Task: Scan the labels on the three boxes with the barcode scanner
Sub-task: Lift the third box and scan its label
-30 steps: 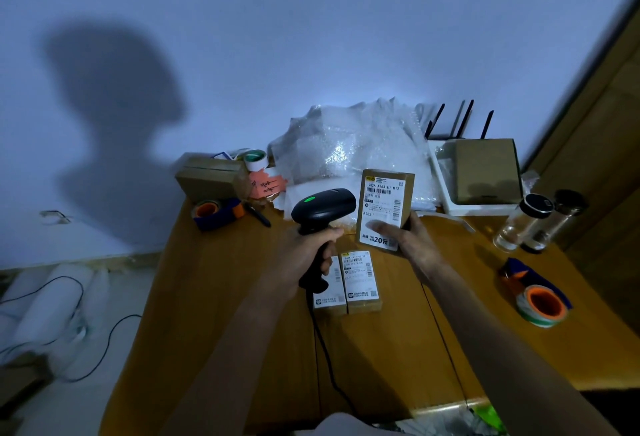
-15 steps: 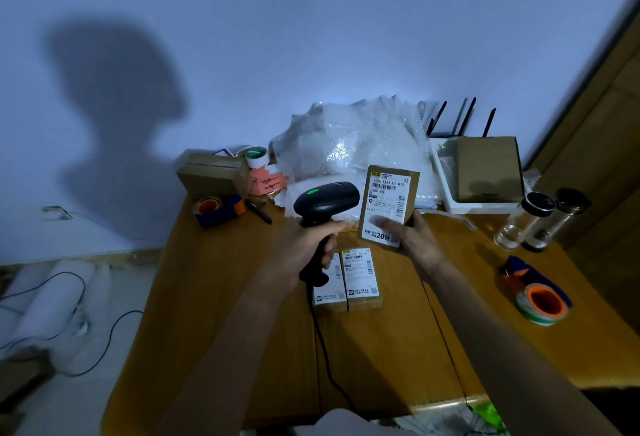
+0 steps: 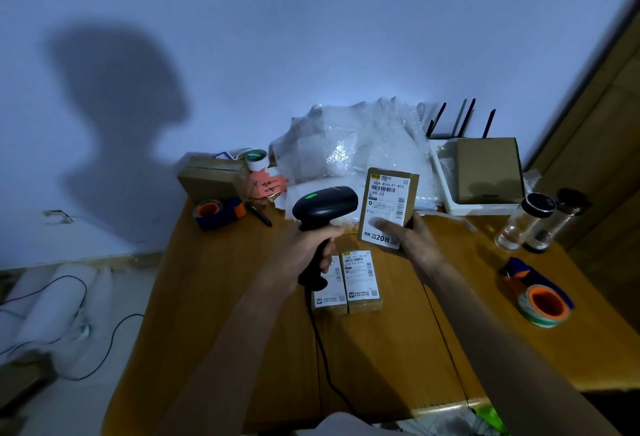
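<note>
Brown cardboard, a small upright box with a white shipping label, is gripped by the right hand, fingers pinching its lower edge so the barcode stays uncovered and faces the person. The left hand wraps tight around the black pistol-grip barcode scanner, its head just beside the label, seemingly lining up. Two more labelled boxes lie flat, touching, on the wooden bench, label-up for scanning.
</note>
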A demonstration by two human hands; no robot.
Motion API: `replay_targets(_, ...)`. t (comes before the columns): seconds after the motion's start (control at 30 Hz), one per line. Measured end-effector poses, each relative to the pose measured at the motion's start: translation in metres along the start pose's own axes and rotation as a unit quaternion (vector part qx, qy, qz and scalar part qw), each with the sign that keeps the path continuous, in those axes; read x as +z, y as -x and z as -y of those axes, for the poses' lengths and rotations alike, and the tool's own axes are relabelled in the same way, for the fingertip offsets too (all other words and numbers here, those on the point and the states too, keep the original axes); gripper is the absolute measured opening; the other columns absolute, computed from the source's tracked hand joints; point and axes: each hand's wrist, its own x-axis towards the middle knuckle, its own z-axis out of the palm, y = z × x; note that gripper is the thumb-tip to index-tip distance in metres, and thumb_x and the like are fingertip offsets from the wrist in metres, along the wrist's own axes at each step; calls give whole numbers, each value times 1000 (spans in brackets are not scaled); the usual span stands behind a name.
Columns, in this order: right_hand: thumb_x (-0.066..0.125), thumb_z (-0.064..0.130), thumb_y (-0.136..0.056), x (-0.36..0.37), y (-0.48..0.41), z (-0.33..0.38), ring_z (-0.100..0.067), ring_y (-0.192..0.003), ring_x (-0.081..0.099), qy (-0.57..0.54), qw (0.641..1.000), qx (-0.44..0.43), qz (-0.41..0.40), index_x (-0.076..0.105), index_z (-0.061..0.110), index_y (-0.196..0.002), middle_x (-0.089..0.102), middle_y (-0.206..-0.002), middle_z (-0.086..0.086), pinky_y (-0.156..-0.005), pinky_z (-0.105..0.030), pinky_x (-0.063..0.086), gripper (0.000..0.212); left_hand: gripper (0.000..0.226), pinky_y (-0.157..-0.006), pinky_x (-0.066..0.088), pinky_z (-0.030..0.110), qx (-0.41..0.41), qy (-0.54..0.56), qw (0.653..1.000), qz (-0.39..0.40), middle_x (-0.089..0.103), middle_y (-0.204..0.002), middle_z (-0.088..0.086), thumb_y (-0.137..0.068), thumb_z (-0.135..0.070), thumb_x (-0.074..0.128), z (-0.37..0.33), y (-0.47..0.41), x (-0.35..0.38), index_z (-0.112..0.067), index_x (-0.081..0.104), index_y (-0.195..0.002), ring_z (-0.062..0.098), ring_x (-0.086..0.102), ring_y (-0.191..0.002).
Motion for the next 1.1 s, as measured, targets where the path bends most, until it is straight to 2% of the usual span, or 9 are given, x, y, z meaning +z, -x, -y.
replay_targets(0.07,85,19,-81,0,1,1,-19,-93,79,0,1000,0,5,61,17,-129,78,-115,-3,-71,-31,63,54,38,-51,45,27,-4,1,1000,-6,50,-53,3,-91,-21,73,0,0,1,-15,58,-57,17,46,-46)
replay_targets(0.2,85,19,-82,-1,1,-1,-18,-92,79,-3,1000,1,5,60,17,-130,78,-114,-2,-70,-30,63,55,34,-50,45,25,-2,4,1000,-2,50,-55,3,-91,-21,73,0,1,2,-13,58,-62,16,47,-46)
replay_targets(0.5,86,22,-80,-6,-2,-16,-17,-89,80,-1,1000,24,-5,58,16,-129,79,-111,-2,-67,-29,63,57,34,-53,45,30,-13,1,1000,1,50,-56,3,-90,-24,75,9,-5,3,-16,60,-60,17,48,-48)
replay_targets(0.6,87,26,-79,-10,-6,-26,-15,-86,80,10,999,44,-22,60,13,-126,78,-111,-4,-66,-28,63,56,34,-52,46,31,-20,10,1000,4,50,-56,4,-91,-21,75,17,-9,2,-16,60,-61,18,47,-47)
replay_targets(0.7,88,28,-77,-19,-10,-39,-19,-87,79,18,996,72,-57,58,6,-126,77,-110,-8,-66,-30,64,61,33,-53,45,32,-35,25,999,4,49,-56,6,-90,-20,75,26,-11,2,-14,59,-63,20,47,-48)
replay_targets(0.87,86,24,-80,-38,-9,-62,-23,-91,74,34,991,102,-75,59,13,-114,74,-109,-8,-71,-35,62,44,27,-53,45,33,-73,47,996,-15,50,-57,6,-91,-20,76,39,-16,2,-12,61,-69,21,46,-49)
replay_targets(1.0,83,28,-84,-55,-15,-89,-27,-97,72,50,985,131,-104,56,6,-127,72,-117,-14,-77,-40,61,55,24,-51,43,31,-94,55,994,-28,49,-56,4,-94,-17,72,46,-17,3,-11,60,-74,18,45,-46)
replay_targets(1.1,83,30,-85,-64,-20,-105,-26,-95,72,50,980,147,-125,60,7,-127,73,-116,-14,-72,-38,60,54,24,-50,43,31,-106,60,992,-33,49,-55,4,-94,-16,71,51,-20,3,-11,58,-76,18,45,-45)
